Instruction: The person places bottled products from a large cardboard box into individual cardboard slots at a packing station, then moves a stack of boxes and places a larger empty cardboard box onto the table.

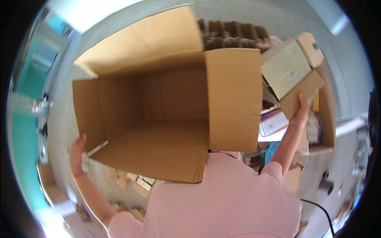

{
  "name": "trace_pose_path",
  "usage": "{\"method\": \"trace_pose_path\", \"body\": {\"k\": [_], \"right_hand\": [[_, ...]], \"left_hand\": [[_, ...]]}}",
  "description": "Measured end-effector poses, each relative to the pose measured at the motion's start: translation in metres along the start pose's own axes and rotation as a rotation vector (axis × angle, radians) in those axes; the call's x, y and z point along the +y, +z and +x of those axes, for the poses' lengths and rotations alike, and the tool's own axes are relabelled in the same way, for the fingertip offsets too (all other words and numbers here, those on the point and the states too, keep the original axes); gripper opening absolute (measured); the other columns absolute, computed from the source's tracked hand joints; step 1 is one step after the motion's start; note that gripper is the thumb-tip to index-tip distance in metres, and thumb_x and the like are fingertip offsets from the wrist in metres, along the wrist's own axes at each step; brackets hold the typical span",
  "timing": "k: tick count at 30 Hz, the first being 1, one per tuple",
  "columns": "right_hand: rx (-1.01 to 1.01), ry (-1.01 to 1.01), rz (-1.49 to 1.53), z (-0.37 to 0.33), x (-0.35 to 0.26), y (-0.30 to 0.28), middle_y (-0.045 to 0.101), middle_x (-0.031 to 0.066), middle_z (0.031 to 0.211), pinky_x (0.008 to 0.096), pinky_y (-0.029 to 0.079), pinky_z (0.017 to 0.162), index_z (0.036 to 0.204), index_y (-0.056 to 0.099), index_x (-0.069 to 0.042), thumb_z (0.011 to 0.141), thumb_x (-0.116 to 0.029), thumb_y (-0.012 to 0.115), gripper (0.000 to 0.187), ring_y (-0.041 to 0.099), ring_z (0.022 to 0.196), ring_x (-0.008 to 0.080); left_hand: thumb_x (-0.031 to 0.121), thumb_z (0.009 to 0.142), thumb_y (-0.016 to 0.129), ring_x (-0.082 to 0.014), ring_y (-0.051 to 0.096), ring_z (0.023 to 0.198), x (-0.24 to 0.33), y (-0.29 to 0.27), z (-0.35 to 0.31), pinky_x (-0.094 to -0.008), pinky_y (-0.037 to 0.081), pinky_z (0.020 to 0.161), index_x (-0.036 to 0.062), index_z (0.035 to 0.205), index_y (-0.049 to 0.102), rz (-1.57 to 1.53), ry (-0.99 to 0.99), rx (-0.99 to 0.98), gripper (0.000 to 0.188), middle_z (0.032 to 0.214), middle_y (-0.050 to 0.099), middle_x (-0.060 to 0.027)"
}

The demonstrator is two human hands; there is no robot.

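Note:
A large open cardboard box (158,99) fills the middle, its mouth tilted toward me and its flaps spread; nothing shows inside it. My left hand (78,154) is at the lower corner of its left flap, with fingers closed at the edge and partly blurred. On the right, my right hand (300,115) grips the brown flap of a smaller carton (287,69) with a pale, greenish-white side. The thumb lies on the flap, and the other fingers are mostly hidden. This carton sits tilted above another open cardboard box (327,119).
Beside my right arm lie a white and purple flat package (274,123) and blue plastic (271,151). Dark brown bundled pieces (234,33) stand behind the large box. Smaller cartons (143,184) lie below it, and a dark cylinder (326,186) is on the floor.

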State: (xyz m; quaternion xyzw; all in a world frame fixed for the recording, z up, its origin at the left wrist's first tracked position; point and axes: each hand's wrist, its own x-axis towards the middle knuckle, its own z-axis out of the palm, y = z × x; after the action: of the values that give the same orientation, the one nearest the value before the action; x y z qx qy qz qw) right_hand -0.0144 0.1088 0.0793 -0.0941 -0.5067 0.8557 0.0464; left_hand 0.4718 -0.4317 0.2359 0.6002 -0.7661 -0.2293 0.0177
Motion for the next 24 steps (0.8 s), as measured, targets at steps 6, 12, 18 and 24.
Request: {"method": "trace_pose_path", "body": {"k": [6, 12, 18, 24], "right_hand": [[0.099, -0.082, 0.044, -0.036, -0.026, 0.018, 0.059, 0.0136, 0.109, 0.0299, 0.050, 0.078, 0.115, 0.052, 0.006, 0.087, -0.009, 0.055, 0.032, 0.060, 0.094, 0.0224], [0.234, -0.131, 0.019, -0.058, -0.029, 0.027, 0.058, 0.0137, 0.110, 0.0293, 0.049, 0.082, 0.116, 0.051, 0.005, 0.086, -0.008, 0.055, 0.033, 0.058, 0.100, 0.0221], [0.449, -0.195, 0.208, -0.022, -0.041, -0.006, 0.058, 0.0122, 0.109, 0.0343, 0.050, 0.083, 0.114, 0.052, 0.003, 0.084, -0.003, 0.057, 0.031, 0.058, 0.099, 0.0250], [0.530, -0.314, 0.429, 0.042, -0.075, -0.068, 0.056, 0.0109, 0.109, 0.0419, 0.051, 0.081, 0.114, 0.049, 0.001, 0.087, -0.003, 0.052, 0.028, 0.057, 0.097, 0.0277]], "left_hand": [[0.034, 0.087, 0.059, -0.0173, 0.057, 0.092, -0.037, 0.009, 0.051, -0.0282, 0.051, 0.051, -0.0006, 0.113, 0.050, -0.446, 0.110, -0.092, 0.045, 0.105, 0.057, -0.0093], [0.032, 0.088, 0.057, -0.0171, 0.061, 0.067, -0.051, -0.072, 0.140, -0.0281, 0.048, 0.045, 0.0034, 0.101, 0.053, -0.769, 0.242, -0.362, 0.031, 0.095, 0.061, -0.0074], [0.035, 0.086, 0.060, -0.0160, 0.057, 0.090, -0.064, -0.027, 0.184, -0.0274, 0.048, 0.060, 0.0008, 0.118, 0.050, -0.651, 0.144, -0.222, 0.048, 0.108, 0.058, -0.0080], [0.037, 0.085, 0.060, -0.0199, 0.055, 0.100, -0.050, -0.026, 0.167, -0.0301, 0.044, 0.084, -0.0031, 0.119, 0.049, -0.723, 0.169, -0.287, 0.054, 0.112, 0.056, -0.0092]]}}
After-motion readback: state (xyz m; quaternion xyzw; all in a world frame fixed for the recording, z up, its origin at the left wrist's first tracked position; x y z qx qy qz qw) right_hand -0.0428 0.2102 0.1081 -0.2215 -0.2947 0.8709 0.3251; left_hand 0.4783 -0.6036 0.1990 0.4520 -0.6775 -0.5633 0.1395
